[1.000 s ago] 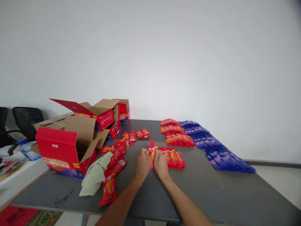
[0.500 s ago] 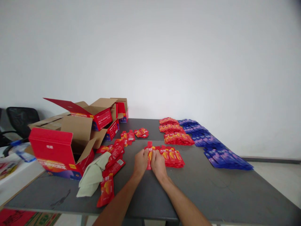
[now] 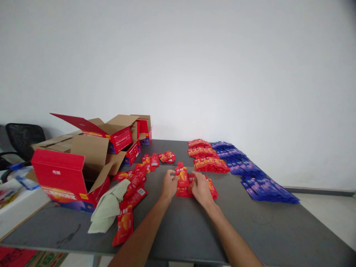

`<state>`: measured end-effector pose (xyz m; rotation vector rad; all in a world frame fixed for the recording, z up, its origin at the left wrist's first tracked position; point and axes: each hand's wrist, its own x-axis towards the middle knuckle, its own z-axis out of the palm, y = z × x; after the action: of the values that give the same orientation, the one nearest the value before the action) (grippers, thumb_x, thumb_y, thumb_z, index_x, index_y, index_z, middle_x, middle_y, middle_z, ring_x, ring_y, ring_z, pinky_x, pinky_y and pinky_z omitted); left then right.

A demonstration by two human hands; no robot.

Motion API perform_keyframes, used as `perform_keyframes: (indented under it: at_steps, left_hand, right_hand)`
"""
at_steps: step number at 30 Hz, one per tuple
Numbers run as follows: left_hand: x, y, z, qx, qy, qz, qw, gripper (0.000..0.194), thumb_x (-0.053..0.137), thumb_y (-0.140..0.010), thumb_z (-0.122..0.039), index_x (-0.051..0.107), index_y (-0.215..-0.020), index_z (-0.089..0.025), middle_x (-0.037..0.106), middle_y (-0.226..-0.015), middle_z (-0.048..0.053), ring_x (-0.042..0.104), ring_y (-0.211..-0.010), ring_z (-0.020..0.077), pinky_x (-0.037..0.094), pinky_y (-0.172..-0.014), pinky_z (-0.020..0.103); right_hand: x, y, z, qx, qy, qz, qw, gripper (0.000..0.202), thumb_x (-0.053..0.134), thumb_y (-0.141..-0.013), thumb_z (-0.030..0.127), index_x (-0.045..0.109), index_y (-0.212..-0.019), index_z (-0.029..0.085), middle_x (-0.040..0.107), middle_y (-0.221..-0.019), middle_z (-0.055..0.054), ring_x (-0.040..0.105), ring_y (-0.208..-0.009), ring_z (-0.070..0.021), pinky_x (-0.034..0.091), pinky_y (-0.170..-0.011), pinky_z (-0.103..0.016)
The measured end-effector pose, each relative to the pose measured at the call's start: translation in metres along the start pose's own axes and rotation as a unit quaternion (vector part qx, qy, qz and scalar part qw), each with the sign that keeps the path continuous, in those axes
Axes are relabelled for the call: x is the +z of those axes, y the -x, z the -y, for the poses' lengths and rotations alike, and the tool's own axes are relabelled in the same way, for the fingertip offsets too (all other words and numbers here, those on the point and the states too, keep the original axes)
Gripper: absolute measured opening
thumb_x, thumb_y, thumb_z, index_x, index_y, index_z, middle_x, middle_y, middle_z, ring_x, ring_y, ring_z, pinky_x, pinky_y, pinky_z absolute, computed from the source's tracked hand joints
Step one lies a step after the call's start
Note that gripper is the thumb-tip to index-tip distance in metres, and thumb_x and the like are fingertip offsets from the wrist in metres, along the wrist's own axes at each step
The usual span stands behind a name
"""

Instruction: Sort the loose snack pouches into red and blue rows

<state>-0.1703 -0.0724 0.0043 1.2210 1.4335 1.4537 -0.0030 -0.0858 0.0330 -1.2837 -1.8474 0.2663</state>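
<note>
Head — red pouch (image 3: 182, 175), open carton (image 3: 65, 195)

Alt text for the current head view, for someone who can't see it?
A person's left hand and right hand flank a red pouch overlapping a row of similar pouches on a dark table. Leftward lie loose red pouches, a pale cloth and open boxes; to the right, red stacks and blue stacks.

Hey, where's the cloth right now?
In the head view, the cloth lies at lower left on the table, between the nearest open box and some red pouches.
</note>
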Motion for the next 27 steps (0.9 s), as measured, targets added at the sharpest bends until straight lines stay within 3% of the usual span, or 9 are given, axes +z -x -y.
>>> perform_keyframes:
  at_steps: [3, 8, 13, 20, 24, 27]
  left_hand:
    - [0.011, 0.000, 0.007, 0.027, -0.053, 0.017, 0.998, 0.019, 0.058, -0.077, -0.025, 0.056, -0.096, -0.019, 0.060, -0.061, -0.005, 0.055, -0.054, 0.0112, 0.040, -0.057, 0.021]
    - [0.020, 0.005, 0.009, 0.086, -0.137, 0.058, 0.985, 0.019, 0.050, -0.081, -0.017, 0.063, -0.095, -0.019, 0.067, -0.075, 0.001, 0.061, -0.070, 0.0142, 0.043, -0.072, 0.025]
    - [0.019, 0.009, 0.004, 0.114, -0.210, 0.069, 0.968, 0.022, 0.050, -0.082, -0.017, 0.068, -0.095, -0.020, 0.070, -0.093, 0.005, 0.061, -0.088, 0.0173, 0.042, -0.084, 0.027]
    - [0.014, 0.011, 0.009, 0.133, -0.301, 0.070, 0.942, 0.022, 0.050, -0.083, -0.017, 0.072, -0.081, -0.019, 0.064, -0.087, 0.006, 0.057, -0.088, 0.0179, 0.041, -0.089, 0.029]
    - [0.009, 0.012, 0.017, 0.139, -0.275, 0.056, 0.950, 0.033, 0.053, -0.076, -0.011, 0.071, -0.102, -0.019, 0.065, -0.109, 0.010, 0.055, -0.105, 0.0210, 0.038, -0.099, 0.033]
    - [0.007, 0.019, 0.016, 0.132, -0.266, 0.096, 0.950, 0.053, 0.051, -0.068, -0.004, 0.066, -0.117, -0.017, 0.063, -0.122, 0.011, 0.053, -0.114, 0.0219, 0.035, -0.105, 0.033]
  right_hand:
    - [0.000, 0.013, -0.010, -0.050, 0.077, 0.041, 0.995, 0.039, 0.039, -0.088, 0.019, 0.064, -0.118, 0.017, 0.060, -0.128, -0.012, 0.052, -0.120, -0.0238, 0.035, -0.106, -0.038]
    - [0.001, 0.033, -0.013, -0.058, 0.138, 0.123, 0.981, 0.046, 0.045, -0.091, 0.034, 0.053, -0.136, 0.023, 0.043, -0.148, -0.008, 0.033, -0.139, -0.0280, 0.020, -0.113, -0.049]
    - [0.002, 0.040, -0.012, -0.037, 0.145, 0.170, 0.974, 0.050, 0.040, -0.094, 0.035, 0.044, -0.143, 0.023, 0.043, -0.148, -0.010, 0.032, -0.140, -0.0280, 0.015, -0.113, -0.054]
    - [-0.001, 0.041, -0.012, -0.030, 0.144, 0.186, 0.971, 0.048, 0.041, -0.094, 0.033, 0.048, -0.140, 0.024, 0.044, -0.147, -0.010, 0.029, -0.141, -0.0289, 0.010, -0.114, -0.054]
    - [0.000, 0.042, -0.014, -0.034, 0.139, 0.182, 0.973, 0.047, 0.041, -0.094, 0.032, 0.049, -0.140, 0.023, 0.044, -0.147, -0.009, 0.028, -0.141, -0.0297, 0.009, -0.114, -0.055]
    - [0.001, 0.043, -0.015, -0.035, 0.139, 0.178, 0.973, 0.048, 0.041, -0.093, 0.032, 0.048, -0.140, 0.023, 0.044, -0.147, -0.009, 0.028, -0.141, -0.0301, 0.009, -0.114, -0.055]
